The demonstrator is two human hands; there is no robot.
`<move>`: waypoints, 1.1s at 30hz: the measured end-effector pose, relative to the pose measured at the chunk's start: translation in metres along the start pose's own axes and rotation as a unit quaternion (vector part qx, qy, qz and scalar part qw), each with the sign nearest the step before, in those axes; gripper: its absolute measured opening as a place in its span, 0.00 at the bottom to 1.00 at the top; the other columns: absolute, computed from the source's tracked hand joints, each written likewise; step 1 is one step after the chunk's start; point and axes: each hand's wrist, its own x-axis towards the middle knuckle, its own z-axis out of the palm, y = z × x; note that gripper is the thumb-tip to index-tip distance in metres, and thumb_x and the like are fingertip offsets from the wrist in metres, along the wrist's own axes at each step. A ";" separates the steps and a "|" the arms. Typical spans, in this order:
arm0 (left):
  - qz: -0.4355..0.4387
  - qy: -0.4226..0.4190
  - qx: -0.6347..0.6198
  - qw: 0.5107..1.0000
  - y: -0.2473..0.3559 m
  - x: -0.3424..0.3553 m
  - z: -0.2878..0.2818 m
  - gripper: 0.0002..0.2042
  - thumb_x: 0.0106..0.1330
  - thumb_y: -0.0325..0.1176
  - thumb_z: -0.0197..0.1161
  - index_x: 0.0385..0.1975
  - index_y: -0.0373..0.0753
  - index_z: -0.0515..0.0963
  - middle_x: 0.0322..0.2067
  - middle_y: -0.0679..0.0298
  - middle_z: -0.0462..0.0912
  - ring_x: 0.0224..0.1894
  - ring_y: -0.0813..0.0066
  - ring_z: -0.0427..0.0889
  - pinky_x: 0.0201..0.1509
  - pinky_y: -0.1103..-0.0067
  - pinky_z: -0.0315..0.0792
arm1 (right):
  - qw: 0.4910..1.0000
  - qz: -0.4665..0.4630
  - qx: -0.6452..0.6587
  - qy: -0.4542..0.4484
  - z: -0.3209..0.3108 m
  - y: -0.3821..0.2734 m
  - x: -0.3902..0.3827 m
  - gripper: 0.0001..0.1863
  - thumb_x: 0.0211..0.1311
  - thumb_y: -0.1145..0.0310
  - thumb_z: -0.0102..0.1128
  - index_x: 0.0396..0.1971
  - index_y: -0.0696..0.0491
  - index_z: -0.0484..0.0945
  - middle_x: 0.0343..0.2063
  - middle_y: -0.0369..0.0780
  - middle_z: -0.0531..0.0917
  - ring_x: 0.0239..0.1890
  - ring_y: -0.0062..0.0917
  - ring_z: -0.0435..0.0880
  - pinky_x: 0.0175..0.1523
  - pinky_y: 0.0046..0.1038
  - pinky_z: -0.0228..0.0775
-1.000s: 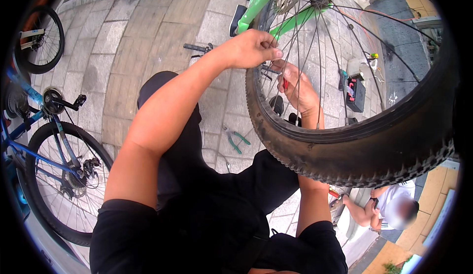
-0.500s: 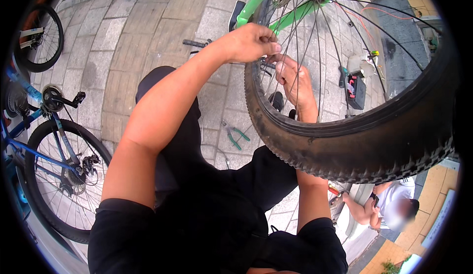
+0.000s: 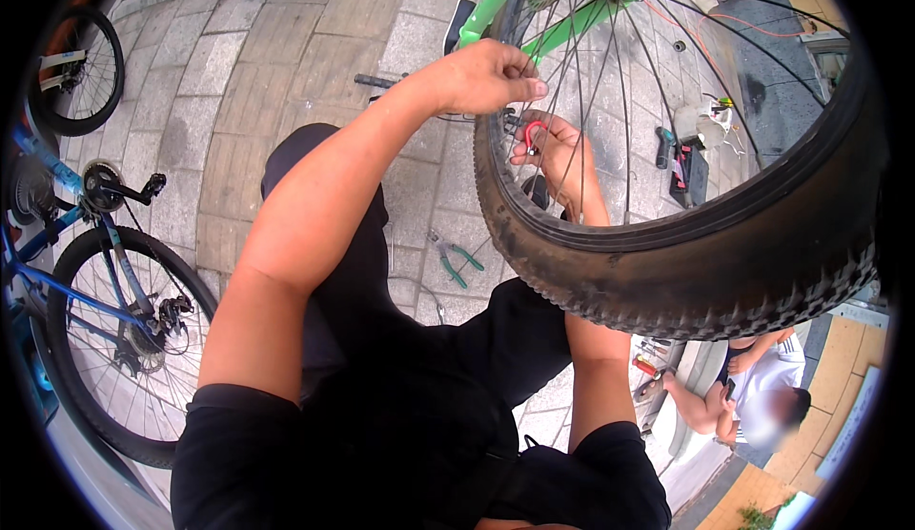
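A bicycle wheel with a knobby black tyre point(image 3: 724, 292) stands in front of me, joined to a green frame point(image 3: 581, 27). My left hand point(image 3: 484, 77) reaches to the left side of its rim, thumb and fingers closed on a thin spoke; the exact contact is partly hidden. Just below it, my right hand point(image 3: 567, 153) is behind the spokes, its arm passing beyond the tyre. Its fingers are closed on a small red curved spoke wrench point(image 3: 536, 135), near the rim.
Green-handled pliers point(image 3: 460, 263) lie on the paving below the hands. A blue bicycle point(image 3: 105, 311) stands at the left. A cordless drill point(image 3: 663, 147) and a black toolbox point(image 3: 688, 175) show through the wheel. Another person point(image 3: 767, 377) sits at the lower right.
My right hand has drawn slightly down and apart from the left, and the red spoke wrench has come into sight. The wheel has shifted slightly in view. My left hand stays nearly in place.
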 end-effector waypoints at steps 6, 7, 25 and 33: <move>-0.006 -0.009 0.016 1.000 0.006 -0.003 -0.002 0.19 0.71 0.44 0.68 0.50 0.33 0.84 0.38 0.62 0.88 0.41 0.75 0.82 0.50 0.75 0.76 | 0.936 -0.079 -0.344 0.004 -0.003 -0.026 0.002 0.10 0.75 0.68 0.57 0.42 0.58 0.83 0.26 0.34 0.84 0.24 0.18 0.79 0.32 0.24 0.73; -0.009 -0.017 0.018 1.000 0.008 -0.004 -0.002 0.18 0.72 0.42 0.67 0.51 0.32 0.82 0.38 0.63 0.87 0.42 0.78 0.81 0.51 0.76 0.76 | 0.941 -0.095 -0.325 0.006 -0.006 -0.022 0.007 0.10 0.73 0.67 0.58 0.42 0.57 0.84 0.23 0.30 0.80 0.23 0.15 0.75 0.29 0.24 0.67; -0.049 -0.023 0.027 0.998 0.028 -0.014 -0.003 0.19 0.72 0.45 0.65 0.50 0.34 0.85 0.38 0.58 0.89 0.42 0.71 0.84 0.53 0.72 0.76 | 0.938 -0.127 -0.271 -0.172 -0.017 -0.010 0.045 0.07 0.69 0.78 0.59 0.42 0.54 0.84 0.30 0.29 0.83 0.34 0.15 0.77 0.41 0.23 0.72; -0.043 -0.021 0.034 0.998 0.029 -0.015 -0.006 0.20 0.72 0.45 0.66 0.50 0.32 0.84 0.39 0.57 0.89 0.45 0.71 0.85 0.55 0.72 0.76 | 0.954 -0.102 -0.213 -0.185 -0.017 -0.014 0.044 0.11 0.62 0.83 0.60 0.42 0.55 0.82 0.35 0.31 0.85 0.39 0.15 0.80 0.46 0.25 0.74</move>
